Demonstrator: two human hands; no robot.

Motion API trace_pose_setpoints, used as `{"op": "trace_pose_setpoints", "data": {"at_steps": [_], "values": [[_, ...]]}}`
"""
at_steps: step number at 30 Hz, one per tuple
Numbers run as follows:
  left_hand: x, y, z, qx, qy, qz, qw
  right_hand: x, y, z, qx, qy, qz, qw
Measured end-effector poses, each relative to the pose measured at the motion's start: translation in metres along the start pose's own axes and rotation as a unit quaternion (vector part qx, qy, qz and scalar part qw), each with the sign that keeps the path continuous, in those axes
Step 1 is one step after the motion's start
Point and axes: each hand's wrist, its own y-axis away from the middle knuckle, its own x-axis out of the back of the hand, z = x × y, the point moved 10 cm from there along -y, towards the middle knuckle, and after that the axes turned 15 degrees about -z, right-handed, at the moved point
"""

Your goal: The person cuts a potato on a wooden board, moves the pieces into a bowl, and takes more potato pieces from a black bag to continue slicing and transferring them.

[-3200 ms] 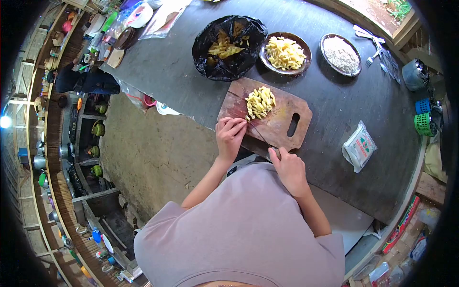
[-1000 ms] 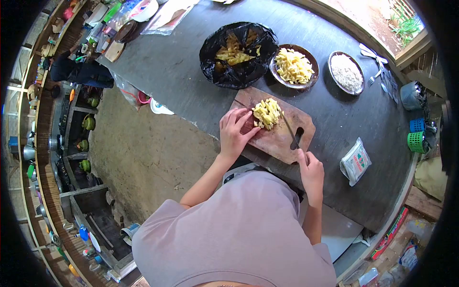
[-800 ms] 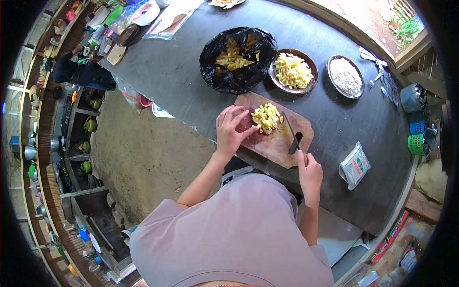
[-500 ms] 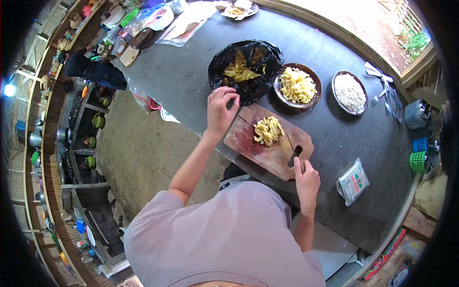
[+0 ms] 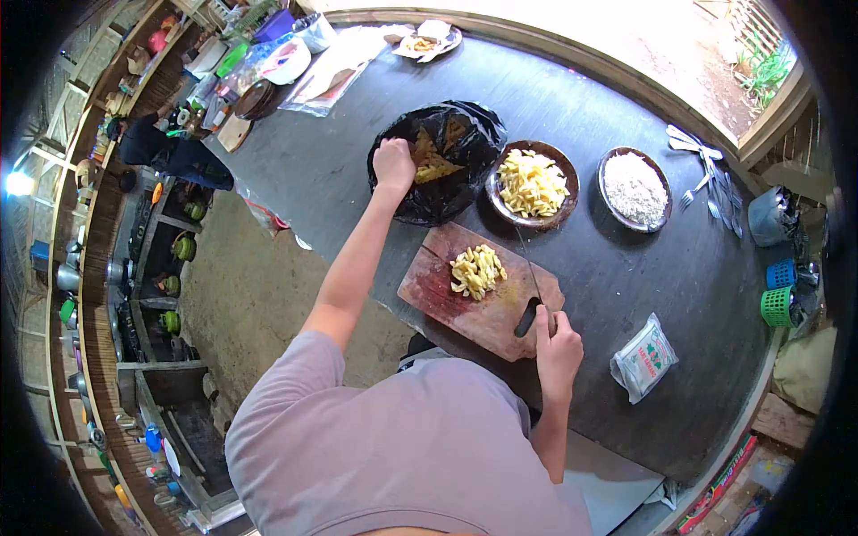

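My left hand (image 5: 394, 164) is over the left side of a bowl-shaped black plastic bag (image 5: 478, 119). Its fingers look curled, and what they may hold is hidden. Yellow cut pieces (image 5: 433, 167) lie inside the bag. A knife (image 5: 534, 277) is gripped by its handle in my right hand (image 5: 559, 351), blade pointing away over the right part of the wooden cutting board (image 5: 438, 290). On that board rests a small heap of chopped yellow pieces (image 5: 477, 272). Just beyond it, a brown bowl (image 5: 569, 179) is filled with more pale yellow pieces.
A dish of white, crumbly stuff (image 5: 635, 189) stands to the right, with forks and knives (image 5: 715, 188) beyond it. A white packet (image 5: 645, 359) lies near my right arm. Green and blue baskets (image 5: 778, 305) are at the right edge. Another person (image 5: 170, 154) stands at far left.
My left hand has moved forward from near the board to over the black bag. The knife has swung away from the chopped heap, its blade now pointing toward the bowl.
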Motion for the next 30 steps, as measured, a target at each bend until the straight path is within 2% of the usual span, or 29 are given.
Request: {"op": "trace_pose_setpoints", "data": {"at_steps": [1,3,5,7,9,12,14,16,21,23,25,27,30], "values": [[0.0,0.001,-0.001,-0.002,0.0,-0.001,1.0,0.0,0.0,-0.002,0.004,-0.004,0.002,1.0],[0.016,0.018,-0.003,-0.032,0.093,0.045,0.994,0.003,0.0,-0.003,0.007,-0.015,0.003,1.0],[0.035,0.044,0.001,-0.048,0.105,0.077,0.99,0.005,-0.002,-0.003,0.007,0.003,0.006,1.0],[0.063,0.086,0.008,-0.1,0.257,0.092,0.957,0.009,-0.003,-0.001,0.004,0.009,0.01,1.0],[0.077,0.13,0.017,-0.134,0.272,0.111,0.946,0.008,-0.003,0.0,0.004,0.019,0.008,1.0],[0.064,0.184,0.017,-0.122,0.319,0.077,0.937,0.01,0.002,-0.017,0.045,0.059,0.041,0.996],[0.057,0.219,0.018,-0.117,0.337,0.062,0.932,0.001,0.007,-0.028,0.06,0.06,0.03,0.996],[0.045,0.246,0.019,-0.082,0.383,0.002,0.92,-0.011,0.017,-0.04,0.095,0.057,0.021,0.994],[0.033,0.292,0.025,-0.106,0.356,0.02,0.928,-0.044,0.048,-0.059,0.131,0.03,-0.023,0.991],[0.026,0.299,0.029,-0.111,0.354,0.008,0.929,-0.061,0.059,-0.061,0.121,0.015,-0.077,0.99],[0.02,0.305,0.032,-0.129,0.355,0.005,0.926,-0.071,0.068,-0.061,0.136,0.016,-0.08,0.987],[0.015,0.31,0.043,-0.167,0.343,-0.013,0.924,-0.072,0.082,-0.071,0.195,-0.003,-0.037,0.98],[0.015,0.313,0.046,-0.165,0.356,-0.016,0.92,-0.073,0.097,-0.075,0.216,0.003,-0.023,0.976]]}}
